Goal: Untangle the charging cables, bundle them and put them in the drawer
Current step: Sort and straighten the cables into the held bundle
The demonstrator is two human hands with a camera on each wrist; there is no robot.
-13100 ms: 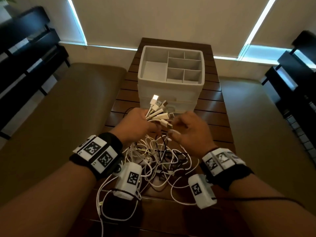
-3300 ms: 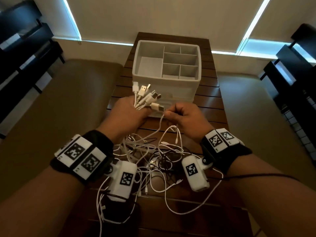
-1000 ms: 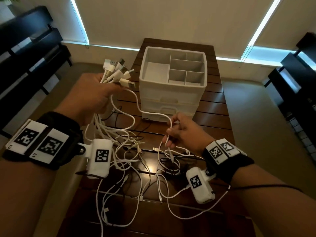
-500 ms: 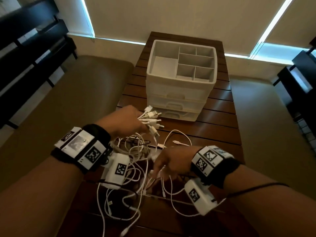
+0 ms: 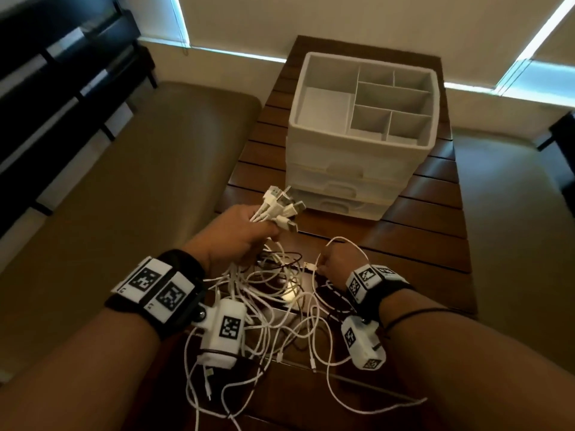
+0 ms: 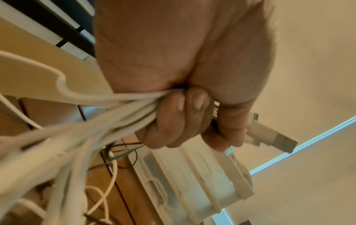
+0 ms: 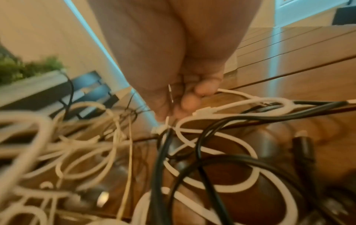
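Midway: left hand grips gathered plug ends; right hand pinches one white cable; tangle covers surface's near edge, drawers closed

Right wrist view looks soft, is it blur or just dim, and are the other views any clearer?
Right wrist view: motion-smeared cables. Left wrist view: fingers sharp, near cables streaked. Head view: dim, window strips glare, drawer unit readable.

No readable text; only coded square markers on the wristbands.
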